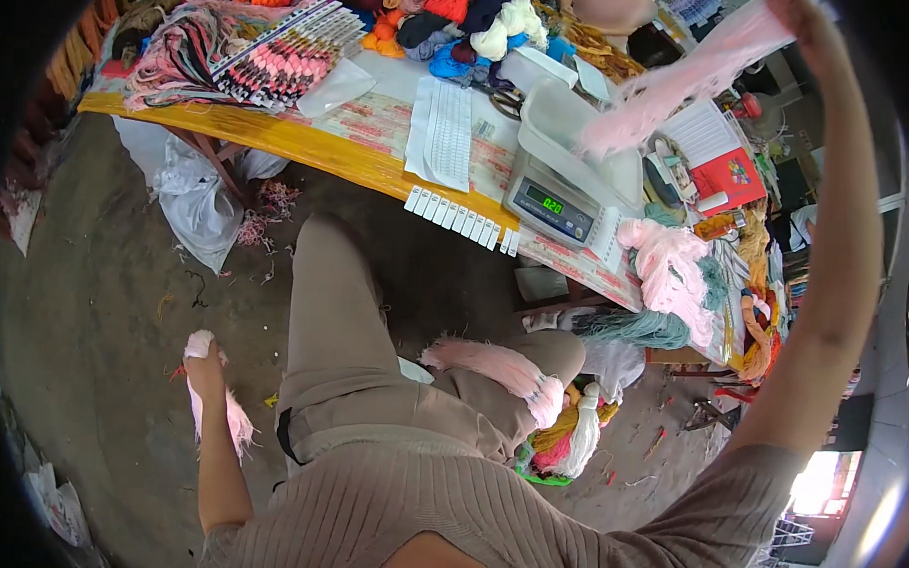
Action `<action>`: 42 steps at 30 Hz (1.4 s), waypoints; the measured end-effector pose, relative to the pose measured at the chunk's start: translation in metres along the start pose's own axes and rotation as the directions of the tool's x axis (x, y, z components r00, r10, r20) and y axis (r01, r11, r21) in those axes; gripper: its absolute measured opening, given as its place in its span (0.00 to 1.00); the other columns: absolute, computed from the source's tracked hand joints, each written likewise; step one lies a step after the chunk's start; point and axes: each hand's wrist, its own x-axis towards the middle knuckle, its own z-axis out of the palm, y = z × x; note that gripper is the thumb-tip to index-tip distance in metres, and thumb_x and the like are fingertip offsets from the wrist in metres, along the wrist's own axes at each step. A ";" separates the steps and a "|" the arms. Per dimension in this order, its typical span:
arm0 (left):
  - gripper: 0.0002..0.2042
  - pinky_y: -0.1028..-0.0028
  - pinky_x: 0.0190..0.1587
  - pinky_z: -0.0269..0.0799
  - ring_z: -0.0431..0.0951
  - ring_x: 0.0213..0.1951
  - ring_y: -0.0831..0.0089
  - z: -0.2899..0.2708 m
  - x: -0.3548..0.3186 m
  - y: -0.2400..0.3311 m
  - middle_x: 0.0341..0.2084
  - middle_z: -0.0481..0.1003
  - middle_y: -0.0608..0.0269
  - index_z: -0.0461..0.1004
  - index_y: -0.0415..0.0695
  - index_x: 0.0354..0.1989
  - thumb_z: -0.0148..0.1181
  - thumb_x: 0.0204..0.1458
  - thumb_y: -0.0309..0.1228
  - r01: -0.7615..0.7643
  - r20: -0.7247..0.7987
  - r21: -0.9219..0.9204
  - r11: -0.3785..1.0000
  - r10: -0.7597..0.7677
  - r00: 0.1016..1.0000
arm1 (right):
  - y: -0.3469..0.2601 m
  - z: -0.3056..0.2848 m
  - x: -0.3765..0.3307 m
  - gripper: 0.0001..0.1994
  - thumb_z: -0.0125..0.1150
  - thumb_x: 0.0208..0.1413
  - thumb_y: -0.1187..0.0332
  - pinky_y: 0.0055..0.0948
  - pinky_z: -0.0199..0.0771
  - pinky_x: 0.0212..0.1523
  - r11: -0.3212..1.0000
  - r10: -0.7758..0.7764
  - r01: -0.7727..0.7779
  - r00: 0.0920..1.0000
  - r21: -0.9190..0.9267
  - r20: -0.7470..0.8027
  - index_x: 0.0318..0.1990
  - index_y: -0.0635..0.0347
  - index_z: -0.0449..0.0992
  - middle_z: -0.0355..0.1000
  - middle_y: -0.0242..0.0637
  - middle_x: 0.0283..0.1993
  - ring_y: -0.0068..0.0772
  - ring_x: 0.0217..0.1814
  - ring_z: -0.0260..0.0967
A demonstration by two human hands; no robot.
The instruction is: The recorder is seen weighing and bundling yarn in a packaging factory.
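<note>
My right hand [806, 24] is raised high at the far right, closed around one end of a pale pink hank of yarn [687, 72]. The loose end of that hank slants down into the clear plastic tray [547, 127] on a digital scale [550, 209] with a lit green display. Low at my left side, my left hand [205, 371] grips a pale pink bundle of yarn [231, 421], which sticks out above and below the fist. Another pink yarn bundle [496, 372] lies across my thigh. At the table's corner a pink hank [666, 253] rests beside teal yarn [633, 328].
The table's yellow front edge [309, 155] runs before my knees. On it are a striped yarn sample card [292, 58], scissors [505, 104], a printed sheet [440, 133] and piled coloured yarn [423, 28]. A yarn-filled container [569, 438] stands by my leg; a white plastic bag [192, 195] hangs under the table.
</note>
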 end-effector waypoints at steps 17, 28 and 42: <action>0.13 0.71 0.31 0.72 0.71 0.19 0.73 -0.046 -0.017 0.188 0.16 0.69 0.64 0.71 0.36 0.38 0.53 0.52 0.34 0.698 0.678 -0.676 0.237 -0.172 0.715 | 0.130 0.239 -0.322 0.15 0.57 0.51 0.67 0.32 0.71 0.33 0.944 0.035 -0.019 0.998 -0.331 0.043 0.46 0.59 0.68 0.68 0.45 0.44 0.33 0.34 0.72; 0.19 0.77 0.38 0.66 0.70 0.36 0.77 0.001 -0.072 0.355 0.43 0.70 0.63 0.66 0.40 0.54 0.42 0.60 0.40 0.861 0.795 -0.389 0.327 0.592 0.134 | -0.012 0.342 -0.434 0.07 0.53 0.55 0.77 0.20 0.70 0.28 0.579 0.068 -0.402 0.890 0.709 0.450 0.40 0.70 0.71 0.70 0.36 0.33 0.20 0.29 0.69; 0.21 0.74 0.37 0.70 0.73 0.32 0.75 -0.003 -0.080 0.357 0.34 0.73 0.60 0.67 0.37 0.50 0.42 0.60 0.43 0.909 0.832 -0.355 0.220 0.518 0.200 | -0.012 0.339 -0.439 0.05 0.46 0.60 0.72 0.17 0.68 0.27 0.368 0.199 -0.578 0.814 0.729 0.545 0.35 0.65 0.66 0.69 0.32 0.29 0.22 0.29 0.73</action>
